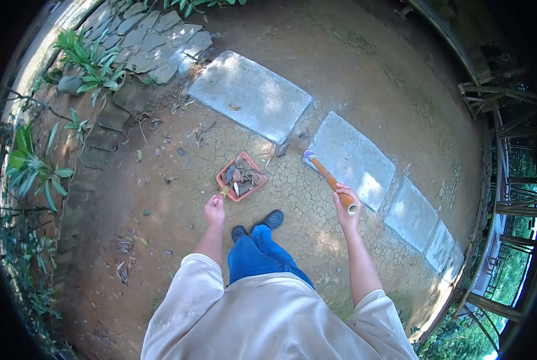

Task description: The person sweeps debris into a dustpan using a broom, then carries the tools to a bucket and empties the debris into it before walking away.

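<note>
Dustpan [242, 176], reddish and square, is seen just left of the frame's centre on cracked, bare earth, loaded with dry leaves [239, 177]. Its short handle is gripped by the left hand [215, 211], fingers closed round it, and the pan is held low and tipped toward the ground, apparently so the leaves stay in it. A long orange broom handle [329, 180] is clasped near its top end by the right hand [346, 207], fist closed; the shaft is angled up and left toward the broom head [287, 147], which rests at the gap between two grey paving slabs [250, 96], where leaf litter is scattered. Dark shoes [259, 225] and blue trousers are seen below the pan. Green plants [91, 63] are found along the upper left edge.
</note>
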`<state>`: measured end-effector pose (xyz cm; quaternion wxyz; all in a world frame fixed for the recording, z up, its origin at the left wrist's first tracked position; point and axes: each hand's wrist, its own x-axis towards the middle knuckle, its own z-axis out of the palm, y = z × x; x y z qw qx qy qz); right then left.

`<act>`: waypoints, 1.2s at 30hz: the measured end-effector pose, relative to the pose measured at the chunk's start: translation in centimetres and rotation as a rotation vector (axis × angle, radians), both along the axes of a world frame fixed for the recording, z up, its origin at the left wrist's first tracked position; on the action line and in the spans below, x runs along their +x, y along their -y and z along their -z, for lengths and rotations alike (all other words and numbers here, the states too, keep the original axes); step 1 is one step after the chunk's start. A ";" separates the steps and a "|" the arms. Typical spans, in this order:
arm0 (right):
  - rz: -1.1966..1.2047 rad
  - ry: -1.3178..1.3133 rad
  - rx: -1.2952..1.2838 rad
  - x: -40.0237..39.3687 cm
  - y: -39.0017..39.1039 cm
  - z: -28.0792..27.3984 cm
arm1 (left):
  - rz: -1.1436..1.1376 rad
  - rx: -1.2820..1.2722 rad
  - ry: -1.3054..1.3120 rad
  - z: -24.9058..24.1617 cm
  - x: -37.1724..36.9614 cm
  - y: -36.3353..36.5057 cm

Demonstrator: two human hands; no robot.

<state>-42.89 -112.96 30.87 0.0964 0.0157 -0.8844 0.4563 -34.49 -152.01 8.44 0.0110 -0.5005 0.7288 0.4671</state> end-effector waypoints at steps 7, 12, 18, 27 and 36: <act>-0.119 0.125 -0.121 3.4 -0.4 -2.5 | 0.027 -0.005 0.027 -1.9 -1.1 1.0; -0.034 0.149 -0.295 3.7 -2.0 -5.1 | 0.031 0.030 0.039 -2.3 -1.2 1.2; -0.144 0.091 -0.154 2.4 0.3 -6.3 | 0.025 0.051 0.032 -0.9 -0.5 1.7; -0.321 -0.008 -0.008 -0.6 4.7 -4.7 | 0.013 0.079 -0.034 1.0 -0.2 1.6; -0.394 0.123 -0.073 0.2 5.6 -3.8 | 0.028 0.083 -0.050 -0.7 -0.1 1.2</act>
